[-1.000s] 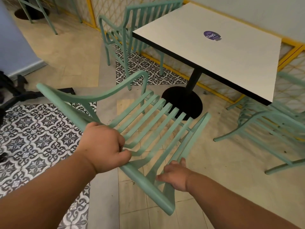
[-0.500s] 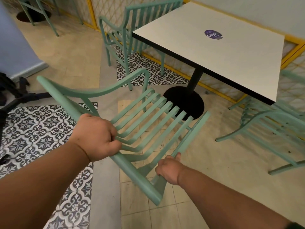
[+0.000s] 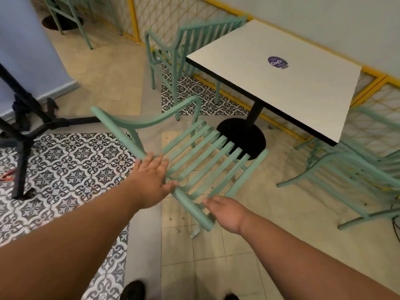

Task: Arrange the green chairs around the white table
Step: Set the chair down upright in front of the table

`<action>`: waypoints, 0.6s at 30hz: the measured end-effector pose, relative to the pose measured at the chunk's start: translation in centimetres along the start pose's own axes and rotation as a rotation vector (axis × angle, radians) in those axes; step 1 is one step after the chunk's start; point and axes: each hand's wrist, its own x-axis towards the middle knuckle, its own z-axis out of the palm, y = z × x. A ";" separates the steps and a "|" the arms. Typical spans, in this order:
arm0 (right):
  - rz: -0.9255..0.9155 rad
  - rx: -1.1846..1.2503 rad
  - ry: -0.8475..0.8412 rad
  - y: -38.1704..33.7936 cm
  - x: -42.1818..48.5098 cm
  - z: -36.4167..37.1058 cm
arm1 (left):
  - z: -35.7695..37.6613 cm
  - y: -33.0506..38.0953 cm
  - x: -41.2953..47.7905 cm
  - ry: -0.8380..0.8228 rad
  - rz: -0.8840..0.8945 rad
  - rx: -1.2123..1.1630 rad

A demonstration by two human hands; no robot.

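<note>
Both hands open, left hand (image 3: 151,180) flat on the top rail and right hand (image 3: 227,211) just by its end, grip let go because the chair (image 3: 194,156) now sits on the floor, facing the tabletop (image 3: 281,83), near its black base (image 3: 242,135).

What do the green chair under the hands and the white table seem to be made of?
Green chair: probably painted metal, possibly moulded plastic; thin uniform slats and tubular rails in an even matte mint coat. White table: likely laminate board, a smooth off-white matte top with a dark edge band, on a black post and round base that look like painted metal. Left hand and right hand are open on the backrest rail.
</note>
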 end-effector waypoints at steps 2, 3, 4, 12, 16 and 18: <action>-0.055 -0.080 0.081 -1.4 -2.5 -1.0 | -1.2 -0.5 -3.2 0.045 0.043 -0.119; -0.077 -0.141 0.131 -2.3 -3.5 -1.4 | -2.2 -1.1 -4.9 0.099 0.044 -0.155; -0.108 -0.182 0.182 -3.2 -4.4 -1.8 | -3.1 -1.8 -6.1 0.162 0.038 -0.168; -0.281 -0.276 0.483 -11.7 -10.5 -2.9 | -13.2 -7.6 -11.4 0.347 0.044 -0.160; -0.298 -0.289 0.506 -13.7 -11.6 -4.0 | -16.1 -8.2 -11.5 0.363 0.031 -0.112; -0.303 -0.310 0.498 -14.2 -11.9 -4.5 | -16.4 -8.2 -11.6 0.370 0.032 -0.117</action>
